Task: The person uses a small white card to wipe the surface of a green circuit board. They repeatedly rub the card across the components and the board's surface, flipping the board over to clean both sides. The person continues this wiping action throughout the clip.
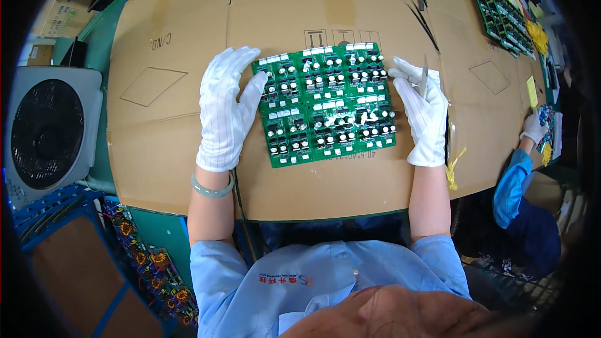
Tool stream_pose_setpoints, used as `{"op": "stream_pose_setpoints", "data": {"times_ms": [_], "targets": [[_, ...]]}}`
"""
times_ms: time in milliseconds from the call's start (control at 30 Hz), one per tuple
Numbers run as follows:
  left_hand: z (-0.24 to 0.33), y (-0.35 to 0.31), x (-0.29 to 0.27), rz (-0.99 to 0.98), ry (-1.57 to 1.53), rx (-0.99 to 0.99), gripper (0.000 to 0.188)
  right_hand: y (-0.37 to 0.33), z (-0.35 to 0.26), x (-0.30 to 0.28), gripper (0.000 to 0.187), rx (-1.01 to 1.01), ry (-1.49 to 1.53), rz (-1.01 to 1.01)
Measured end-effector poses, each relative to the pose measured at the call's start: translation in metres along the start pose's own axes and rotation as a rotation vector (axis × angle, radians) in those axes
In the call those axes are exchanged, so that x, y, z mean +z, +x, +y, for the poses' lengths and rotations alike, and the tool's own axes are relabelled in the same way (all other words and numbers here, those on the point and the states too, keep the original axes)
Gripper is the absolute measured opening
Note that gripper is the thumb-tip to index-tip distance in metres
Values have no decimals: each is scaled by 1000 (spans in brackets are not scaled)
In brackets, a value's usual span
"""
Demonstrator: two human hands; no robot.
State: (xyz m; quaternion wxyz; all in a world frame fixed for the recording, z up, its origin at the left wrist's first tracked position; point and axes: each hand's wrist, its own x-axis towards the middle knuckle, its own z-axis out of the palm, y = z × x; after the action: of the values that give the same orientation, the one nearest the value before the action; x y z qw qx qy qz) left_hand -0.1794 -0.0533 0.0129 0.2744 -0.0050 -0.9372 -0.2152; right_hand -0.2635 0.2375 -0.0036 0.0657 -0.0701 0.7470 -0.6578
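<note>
The green circuit board [333,95] is between the two hands, over the cardboard [169,169] covering the tabletop. The gloved left hand [226,106] is loosely open against the board's left edge; the gloved right hand [422,109], closed around a slim pointed tool [424,76], is at its right edge.

Green circuit board [327,103] dotted white and black, white gloves [220,122] faintly striped, brown cardboard [169,163], pale green bangle [213,193]

green circuit board [327,104] lies askew on cardboard [325,195]
</note>
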Motion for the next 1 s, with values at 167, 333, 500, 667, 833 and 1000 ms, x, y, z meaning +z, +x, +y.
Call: {"op": "stream_pose_setpoints", "data": {"times_ms": [167, 333, 500, 667, 833, 1000], "targets": [[-2, 2, -3, -35, -90, -20, 32, -5, -7, 6, 32, -17, -57, 7], [3, 8, -5, -40, -188, 64, 28, -19, -12, 14, 30, -171, -290, -107], [22, -3, 2, -122, -134, 275, 27, -19, -22, 23, 29, -591, -499, -298], [55, -24, 6, -205, -70, 215, 32, -16, -21, 22, 33, -664, -530, -364], [53, -32, 15, -220, -27, 232, 26, -14, -17, 18, 28, -681, -579, -416], [50, -32, 18, -307, -75, 261, 21, -13, -10, 15, 29, -695, -566, -445]]}}
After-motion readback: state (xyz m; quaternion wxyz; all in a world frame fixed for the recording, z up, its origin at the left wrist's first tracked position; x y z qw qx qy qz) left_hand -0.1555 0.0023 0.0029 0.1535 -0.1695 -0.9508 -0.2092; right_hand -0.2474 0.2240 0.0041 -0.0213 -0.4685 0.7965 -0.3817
